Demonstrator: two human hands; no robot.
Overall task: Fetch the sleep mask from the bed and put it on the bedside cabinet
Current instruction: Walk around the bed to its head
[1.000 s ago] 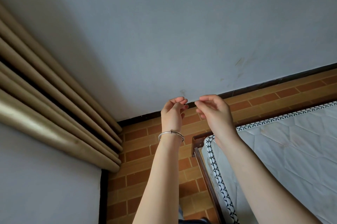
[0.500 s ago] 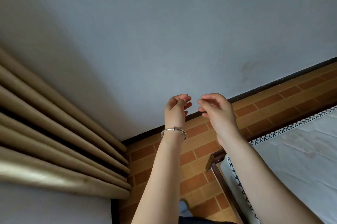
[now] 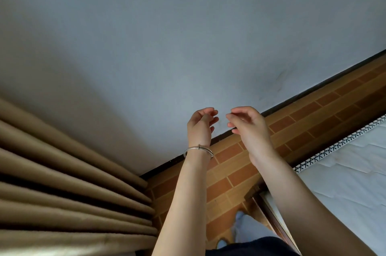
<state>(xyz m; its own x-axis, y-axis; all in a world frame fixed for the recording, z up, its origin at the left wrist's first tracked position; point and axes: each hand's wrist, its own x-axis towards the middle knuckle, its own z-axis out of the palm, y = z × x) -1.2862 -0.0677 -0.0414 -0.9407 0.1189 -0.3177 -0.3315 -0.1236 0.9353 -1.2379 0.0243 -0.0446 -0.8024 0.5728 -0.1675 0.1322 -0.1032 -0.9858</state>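
Tan curtains (image 3: pixel 69 189) hang at far left. The left hand (image 3: pixel 199 128), a silver bangle (image 3: pixel 198 151) on its wrist, and the right hand (image 3: pixel 249 128) are raised side by side, fingers loosely curled and holding nothing. At right lies the bed (image 3: pixel 344 172), its quilted mattress bare where visible. The sleep mask and bedside cabinet are out of view. A sleep mask is likely light, soft and limp, so pinching its padded body or strap should serve.

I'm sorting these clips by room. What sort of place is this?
Most likely a bedroom: a quilted white mattress on a bed frame at the right, long tan curtains at the left, and a brick-patterned floor meeting a plain grey wall.
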